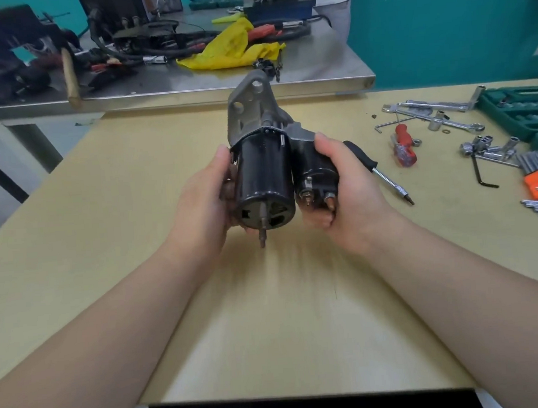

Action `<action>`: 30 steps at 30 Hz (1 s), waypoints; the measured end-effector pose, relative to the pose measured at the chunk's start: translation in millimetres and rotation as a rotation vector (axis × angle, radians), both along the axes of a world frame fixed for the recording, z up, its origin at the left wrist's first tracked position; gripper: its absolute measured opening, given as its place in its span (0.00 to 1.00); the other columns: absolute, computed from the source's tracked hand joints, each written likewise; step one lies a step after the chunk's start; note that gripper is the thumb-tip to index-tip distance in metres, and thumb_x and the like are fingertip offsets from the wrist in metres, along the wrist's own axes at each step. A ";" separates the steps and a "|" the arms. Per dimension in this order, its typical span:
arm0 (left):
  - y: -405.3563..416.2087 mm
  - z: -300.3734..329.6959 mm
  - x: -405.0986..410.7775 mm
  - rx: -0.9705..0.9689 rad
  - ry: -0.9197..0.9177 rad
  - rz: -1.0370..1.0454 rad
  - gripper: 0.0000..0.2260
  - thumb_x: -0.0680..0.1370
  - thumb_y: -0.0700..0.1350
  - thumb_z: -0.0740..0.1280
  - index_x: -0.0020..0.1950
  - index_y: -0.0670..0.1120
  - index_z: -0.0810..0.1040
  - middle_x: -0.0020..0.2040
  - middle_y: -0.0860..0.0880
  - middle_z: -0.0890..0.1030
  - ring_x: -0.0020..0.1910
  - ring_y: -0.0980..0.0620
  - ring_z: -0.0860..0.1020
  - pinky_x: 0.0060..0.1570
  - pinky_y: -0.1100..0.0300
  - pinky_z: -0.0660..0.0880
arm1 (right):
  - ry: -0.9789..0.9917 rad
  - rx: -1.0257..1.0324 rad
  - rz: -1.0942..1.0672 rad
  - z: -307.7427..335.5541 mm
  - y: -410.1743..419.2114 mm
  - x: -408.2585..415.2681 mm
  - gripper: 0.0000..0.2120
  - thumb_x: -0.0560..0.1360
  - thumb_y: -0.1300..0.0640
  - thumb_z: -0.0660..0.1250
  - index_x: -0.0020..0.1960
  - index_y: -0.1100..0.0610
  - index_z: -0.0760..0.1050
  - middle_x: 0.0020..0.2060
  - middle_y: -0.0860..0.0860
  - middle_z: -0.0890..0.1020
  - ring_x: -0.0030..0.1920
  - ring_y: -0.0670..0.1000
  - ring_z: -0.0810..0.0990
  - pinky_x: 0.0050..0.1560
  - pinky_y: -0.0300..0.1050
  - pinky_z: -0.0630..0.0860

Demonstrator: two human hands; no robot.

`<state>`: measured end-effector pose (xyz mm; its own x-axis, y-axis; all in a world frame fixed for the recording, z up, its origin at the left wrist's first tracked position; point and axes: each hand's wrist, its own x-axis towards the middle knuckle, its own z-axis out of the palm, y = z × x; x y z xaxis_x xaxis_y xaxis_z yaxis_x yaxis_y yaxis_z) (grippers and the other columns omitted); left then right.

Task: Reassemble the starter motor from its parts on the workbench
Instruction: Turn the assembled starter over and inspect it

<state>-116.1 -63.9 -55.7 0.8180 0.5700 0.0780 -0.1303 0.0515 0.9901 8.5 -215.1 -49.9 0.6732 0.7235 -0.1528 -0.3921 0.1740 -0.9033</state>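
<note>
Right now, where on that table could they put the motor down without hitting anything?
The wooden table is bare left of the left hand and in front of both hands, toward its near edge. The right side is crowded: a black screwdriver lies beside the right hand, then sockets and a green case.

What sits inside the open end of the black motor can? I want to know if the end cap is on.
No cap: the black motor can ends open, showing the shaft poking out and dark internal parts. Deeper inside is hidden by the can wall and shadow.
</note>
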 end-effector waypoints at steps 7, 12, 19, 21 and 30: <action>16.2 -7.2 5.4 0.194 -0.097 0.255 0.13 0.80 0.62 0.69 0.45 0.53 0.78 0.47 0.51 0.80 0.48 0.49 0.79 0.50 0.52 0.76 | 0.134 0.034 0.206 -7.3 3.3 -4.1 0.20 0.82 0.36 0.61 0.55 0.54 0.70 0.36 0.54 0.69 0.21 0.50 0.58 0.32 0.49 0.47; 22.2 -3.9 10.3 0.077 -0.162 0.185 0.21 0.86 0.59 0.62 0.64 0.41 0.77 0.60 0.41 0.82 0.60 0.41 0.81 0.65 0.44 0.79 | 0.264 0.053 0.311 -11.6 4.4 -9.8 0.23 0.81 0.34 0.60 0.40 0.52 0.72 0.27 0.52 0.71 0.20 0.49 0.59 0.30 0.44 0.50; 24.9 -1.4 11.6 -0.045 -0.133 0.023 0.31 0.82 0.68 0.59 0.62 0.44 0.87 0.64 0.35 0.84 0.69 0.33 0.80 0.76 0.31 0.67 | 0.347 0.059 0.432 -12.0 3.5 -12.4 0.24 0.81 0.32 0.61 0.40 0.52 0.72 0.25 0.53 0.70 0.20 0.48 0.60 0.30 0.43 0.51; 25.8 -1.7 11.1 -0.028 -0.146 0.014 0.33 0.81 0.69 0.60 0.63 0.41 0.85 0.65 0.31 0.82 0.68 0.26 0.77 0.73 0.25 0.66 | 0.368 0.066 0.474 -13.0 2.4 -13.5 0.26 0.81 0.33 0.61 0.39 0.53 0.73 0.25 0.52 0.71 0.20 0.48 0.61 0.28 0.42 0.53; 28.2 -8.3 -4.8 0.297 -0.285 0.217 0.25 0.82 0.58 0.59 0.42 0.36 0.70 0.41 0.40 0.72 0.42 0.44 0.70 0.43 0.39 0.69 | 0.370 0.081 0.667 -7.9 -1.7 -16.0 0.25 0.79 0.34 0.65 0.36 0.53 0.76 0.25 0.50 0.76 0.19 0.47 0.63 0.22 0.36 0.65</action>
